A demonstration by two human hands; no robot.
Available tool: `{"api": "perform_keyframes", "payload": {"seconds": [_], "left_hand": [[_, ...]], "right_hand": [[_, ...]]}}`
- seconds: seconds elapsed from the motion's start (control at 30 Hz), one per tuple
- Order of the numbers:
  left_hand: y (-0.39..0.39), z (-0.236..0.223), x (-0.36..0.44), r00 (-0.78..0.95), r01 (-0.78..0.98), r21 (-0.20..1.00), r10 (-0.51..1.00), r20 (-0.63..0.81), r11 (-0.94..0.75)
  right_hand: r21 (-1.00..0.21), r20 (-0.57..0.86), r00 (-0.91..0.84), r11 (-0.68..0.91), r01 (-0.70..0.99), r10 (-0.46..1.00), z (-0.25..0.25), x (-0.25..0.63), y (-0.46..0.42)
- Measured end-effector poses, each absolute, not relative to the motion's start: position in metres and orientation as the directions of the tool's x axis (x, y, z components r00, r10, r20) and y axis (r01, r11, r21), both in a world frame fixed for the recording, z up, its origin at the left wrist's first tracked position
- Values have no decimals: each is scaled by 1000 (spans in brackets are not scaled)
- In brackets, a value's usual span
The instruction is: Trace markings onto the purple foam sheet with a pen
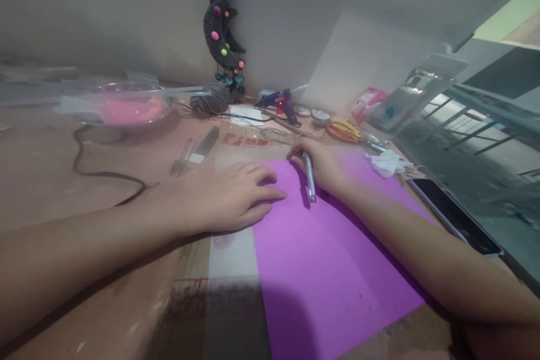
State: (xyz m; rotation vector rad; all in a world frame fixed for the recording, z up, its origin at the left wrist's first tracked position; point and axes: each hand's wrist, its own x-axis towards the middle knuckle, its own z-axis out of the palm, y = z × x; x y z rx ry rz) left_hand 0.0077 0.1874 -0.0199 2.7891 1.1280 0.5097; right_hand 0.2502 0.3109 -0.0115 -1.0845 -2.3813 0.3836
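Observation:
A purple sheet of paper (320, 270) lies over a whitish sheet and printed cardboard on the table. My left hand (240, 197) rests flat across the paper's left edge, fingers spread, holding nothing. Near the paper's far edge, my right hand (314, 163) is closed around a pen (310, 180). The pen's tail end slants toward me, while its tip is hidden by the fingers. A small dark thing shows at those fingertips, too blurred to name.
Behind the hands stand a glue gun (282, 104), grey yarn (211, 98), orange-handled pliers (342, 130) and a crumpled tissue (388, 163). A phone (455, 216) lies by the right forearm. A black cord (109, 174) curves at left. A moon ornament (221, 34) hangs on the wall.

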Motion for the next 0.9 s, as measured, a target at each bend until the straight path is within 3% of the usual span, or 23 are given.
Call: {"api": "perform_keyframes", "payload": {"seconds": [0.13,0.23,0.37,0.47,0.7,0.8,0.9], "left_hand": [[202,-19,-6,612,656,294,718,331,-695],[221,-17,-27,465,767,269,793,394,-583],[238,-17,-47,316,855,276,864,392,-438],[237,-18,-44,279,846,339,883,377,-412],[229,-20,-32,390,812,297,846,365,-502],[230,-21,-34,398,797,309,836,378,-519],[228,-22,-33,445,728,343,789,423,-594]], "right_hand": [[-665,407,-370,548,507,835,-5,259,318],[-797,326,-436,492,351,839,2,258,310],[-860,150,-564,388,330,812,4,245,297],[-880,137,-571,364,304,809,-1,235,294],[-770,189,-496,442,461,848,-5,230,291],[-804,186,-504,425,415,844,-7,231,294],[-770,335,-498,537,344,800,-8,237,305]]}}
